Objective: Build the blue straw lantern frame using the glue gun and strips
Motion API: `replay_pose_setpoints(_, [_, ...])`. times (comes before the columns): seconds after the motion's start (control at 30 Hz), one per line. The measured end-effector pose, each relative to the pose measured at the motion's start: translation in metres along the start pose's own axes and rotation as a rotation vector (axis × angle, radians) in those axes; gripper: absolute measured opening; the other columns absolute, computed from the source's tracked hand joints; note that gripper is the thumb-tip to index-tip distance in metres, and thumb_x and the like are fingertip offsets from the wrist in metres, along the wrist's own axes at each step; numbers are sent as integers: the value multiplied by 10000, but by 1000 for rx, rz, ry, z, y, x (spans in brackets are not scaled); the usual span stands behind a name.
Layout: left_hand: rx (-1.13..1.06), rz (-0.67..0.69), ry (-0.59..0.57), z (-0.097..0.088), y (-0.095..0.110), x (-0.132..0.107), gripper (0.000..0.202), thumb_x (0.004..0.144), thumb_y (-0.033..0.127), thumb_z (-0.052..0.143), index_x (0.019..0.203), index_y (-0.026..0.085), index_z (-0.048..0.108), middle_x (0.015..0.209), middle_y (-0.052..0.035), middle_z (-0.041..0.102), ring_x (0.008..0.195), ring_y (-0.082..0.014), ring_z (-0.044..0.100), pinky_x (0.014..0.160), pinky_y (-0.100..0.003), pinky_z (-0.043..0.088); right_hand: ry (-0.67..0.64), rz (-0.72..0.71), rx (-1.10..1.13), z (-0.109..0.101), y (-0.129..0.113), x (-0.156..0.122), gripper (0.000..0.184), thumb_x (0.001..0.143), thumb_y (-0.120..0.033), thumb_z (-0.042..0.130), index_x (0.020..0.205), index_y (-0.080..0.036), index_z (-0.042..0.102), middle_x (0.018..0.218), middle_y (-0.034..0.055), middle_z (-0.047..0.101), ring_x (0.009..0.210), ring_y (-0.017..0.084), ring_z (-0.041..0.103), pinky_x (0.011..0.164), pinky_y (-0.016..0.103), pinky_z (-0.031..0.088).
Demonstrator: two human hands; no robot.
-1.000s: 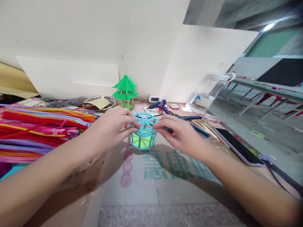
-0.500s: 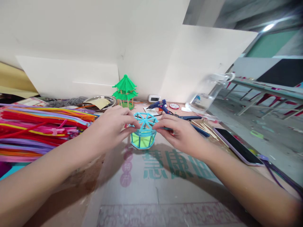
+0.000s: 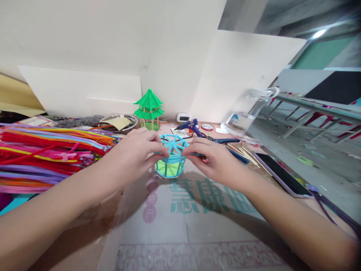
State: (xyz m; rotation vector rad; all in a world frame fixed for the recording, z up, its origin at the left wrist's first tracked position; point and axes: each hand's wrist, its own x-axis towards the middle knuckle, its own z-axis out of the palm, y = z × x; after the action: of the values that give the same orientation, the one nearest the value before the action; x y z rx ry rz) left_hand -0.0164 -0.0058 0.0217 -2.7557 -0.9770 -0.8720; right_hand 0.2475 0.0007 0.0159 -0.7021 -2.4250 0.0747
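Observation:
A small blue frame of pipe cleaners (image 3: 170, 174), with posts, a spoked top and a yellow-green base, stands upright on the cardboard. Across its front upper rim runs a blue pipe cleaner (image 3: 176, 157). My left hand (image 3: 145, 148) is closed, thumb and fingers pinching this pipe cleaner at the rim's left side. On the right, my right hand (image 3: 207, 154) pinches it too, fingertips against the rim; a bit of blue shows under its fingers. Behind the frame stands a green tiered pavilion model (image 3: 149, 107) on thin wooden posts.
Bundles of coloured pipe cleaners (image 3: 42, 158) lie at left, near a metal dish (image 3: 132, 122). Behind the hands are a blue glue gun (image 3: 187, 126), a small digital clock (image 3: 184, 117) and a clear water jug (image 3: 244, 113). Wooden sticks (image 3: 248, 155) and a phone (image 3: 282, 174) lie at right.
My left fingertips have shifted slightly to the right along the rim. My right hand and the blue frame stay nearly where they were.

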Motion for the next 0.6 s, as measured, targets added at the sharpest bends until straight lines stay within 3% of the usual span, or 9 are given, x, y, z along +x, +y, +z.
replay_pose_setpoints(0.6, [44, 4, -2, 2, -1, 0, 167, 913, 165, 651, 929, 272, 778, 893, -16, 686, 863, -205, 589, 741, -318, 403, 23, -28, -79, 3, 0, 1, 136, 970, -133, 545, 992, -161, 676, 923, 69, 678, 849, 187, 617, 752, 298, 458])
